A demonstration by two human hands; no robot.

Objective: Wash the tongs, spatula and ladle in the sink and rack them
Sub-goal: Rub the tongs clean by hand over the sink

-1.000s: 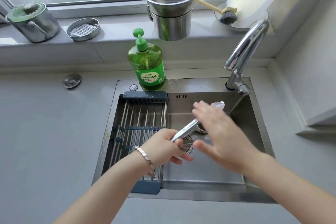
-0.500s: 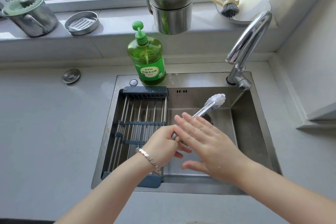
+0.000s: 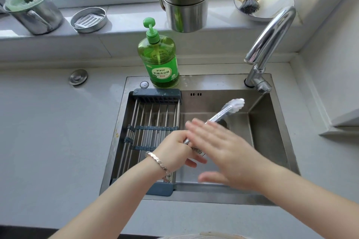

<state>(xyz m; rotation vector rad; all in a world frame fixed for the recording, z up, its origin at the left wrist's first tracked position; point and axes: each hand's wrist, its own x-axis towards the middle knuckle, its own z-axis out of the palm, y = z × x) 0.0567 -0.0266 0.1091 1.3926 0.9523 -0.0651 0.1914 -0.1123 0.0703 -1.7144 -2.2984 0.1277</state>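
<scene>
My left hand [image 3: 175, 149] grips the handle end of the metal tongs [image 3: 226, 110] over the steel sink [image 3: 270, 137]. Their pale clear tips point up and to the right, toward the back right corner of the basin. Flat and with straight fingers, my right hand [image 3: 223, 147] lies across the middle of the tongs and covers that stretch. The drying rack [image 3: 151, 122], metal rods in a blue frame, spans the sink's left half and holds nothing. No spatula or ladle shows.
A green dish soap bottle [image 3: 158, 58] stands on the sink's back rim. The faucet [image 3: 268, 44] arches at the back right, with no water running. On the windowsill are stacked steel pots [image 3: 184, 0], a lidded pot [image 3: 33, 11], a small strainer dish [image 3: 89, 19] and a brush [image 3: 247, 4].
My right hand has slid down the tongs from the tips toward the handle, uncovering the tips. My left hand keeps its grip.
</scene>
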